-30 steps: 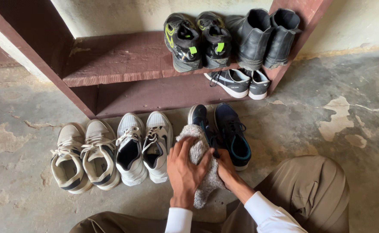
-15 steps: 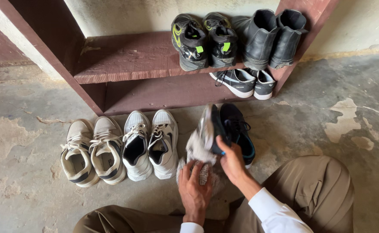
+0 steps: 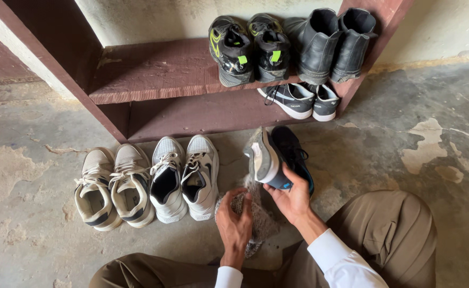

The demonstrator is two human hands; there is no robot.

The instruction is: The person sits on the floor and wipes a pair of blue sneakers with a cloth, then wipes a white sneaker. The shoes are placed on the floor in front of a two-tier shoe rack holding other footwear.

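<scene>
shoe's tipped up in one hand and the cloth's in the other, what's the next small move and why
Probably bring the cloth in the left hand up to the sole of the dark shoe. The right hand holds that shoe tilted, sole facing out, and the cloth sits just below it.

1. The dark navy shoe (image 3: pixel 266 160) I'm holding has a pale grey-white sole and blue trim. It is tipped on its side, sole facing left and up, toe towards the shelf, raised off the concrete floor with its heel end in my right hand.
2. Its mate (image 3: pixel 294 152) stands upright on the floor just behind, partly hidden, its laces showing.
3. The grey fluffy cloth (image 3: pixel 261 221) lies bunched on the floor under my left hand, just below the lifted shoe.
</scene>
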